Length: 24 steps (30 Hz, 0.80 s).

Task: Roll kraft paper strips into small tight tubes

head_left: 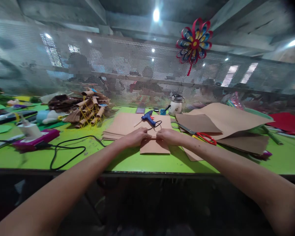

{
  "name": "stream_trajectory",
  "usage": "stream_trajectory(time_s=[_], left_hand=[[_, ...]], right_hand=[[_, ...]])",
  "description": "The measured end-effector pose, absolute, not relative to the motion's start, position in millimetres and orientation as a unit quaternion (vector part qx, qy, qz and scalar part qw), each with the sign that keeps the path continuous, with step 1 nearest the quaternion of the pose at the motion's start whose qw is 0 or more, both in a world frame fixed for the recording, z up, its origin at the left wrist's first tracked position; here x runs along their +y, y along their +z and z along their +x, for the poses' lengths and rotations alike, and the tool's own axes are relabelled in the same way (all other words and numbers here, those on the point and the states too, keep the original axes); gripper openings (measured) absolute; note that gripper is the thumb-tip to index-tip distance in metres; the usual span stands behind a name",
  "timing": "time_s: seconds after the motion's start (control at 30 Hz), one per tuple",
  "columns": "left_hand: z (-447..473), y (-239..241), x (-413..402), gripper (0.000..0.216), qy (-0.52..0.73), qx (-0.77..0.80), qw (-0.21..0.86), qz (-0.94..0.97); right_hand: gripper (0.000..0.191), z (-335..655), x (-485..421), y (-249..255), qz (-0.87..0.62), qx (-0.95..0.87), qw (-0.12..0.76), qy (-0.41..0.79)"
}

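Note:
A small sheet of brown paper [154, 147] lies near the table's front edge, with a fold or edge running between my hands. My left hand [140, 136] pinches its left side, fingers closed. Opposite it, my right hand [166, 135] grips the right side, also with closed fingers. Just beyond them a blue glue gun [149, 118] with a red trigger rests on a stack of brown paper sheets [118, 124]. Red-handled scissors [206, 138] lie to the right, close to my right forearm, partly over more brown paper [199, 123].
On the green table [93, 157], a purple power strip [36, 140] with a black cord [71, 147] sits left. Behind it is a pile of rolled brown paper pieces [93, 108] tied with yellow string. A white jar [176, 105] stands at the back; a paper flower [195, 43] hangs above.

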<state>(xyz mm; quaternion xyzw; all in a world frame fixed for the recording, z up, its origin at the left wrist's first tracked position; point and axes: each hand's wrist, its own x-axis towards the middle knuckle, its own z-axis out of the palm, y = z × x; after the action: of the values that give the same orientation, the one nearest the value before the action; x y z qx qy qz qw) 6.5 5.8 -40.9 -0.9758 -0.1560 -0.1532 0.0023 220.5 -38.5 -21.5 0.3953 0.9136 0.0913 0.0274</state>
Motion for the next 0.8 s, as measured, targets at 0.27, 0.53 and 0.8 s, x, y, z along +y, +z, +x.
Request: stream_trajectory(time_s=[0.27, 0.53, 0.8], left_hand=[[5, -46, 0, 0.032, -0.141, -0.168, 0.067, -0.973], [12, -30, 5, 0.030, -0.142, -0.257, -0.106, -0.950], [34, -20, 12, 0.037, -0.097, -0.362, -0.180, -0.909]], right_hand=[[0.018, 232, -47, -43, 0.367, 0.918, -0.026, 0.151], [0.024, 234, -63, -55, 0.408, 0.892, -0.102, 0.165], [0.026, 239, -68, -62, 0.418, 0.879, -0.172, 0.154]])
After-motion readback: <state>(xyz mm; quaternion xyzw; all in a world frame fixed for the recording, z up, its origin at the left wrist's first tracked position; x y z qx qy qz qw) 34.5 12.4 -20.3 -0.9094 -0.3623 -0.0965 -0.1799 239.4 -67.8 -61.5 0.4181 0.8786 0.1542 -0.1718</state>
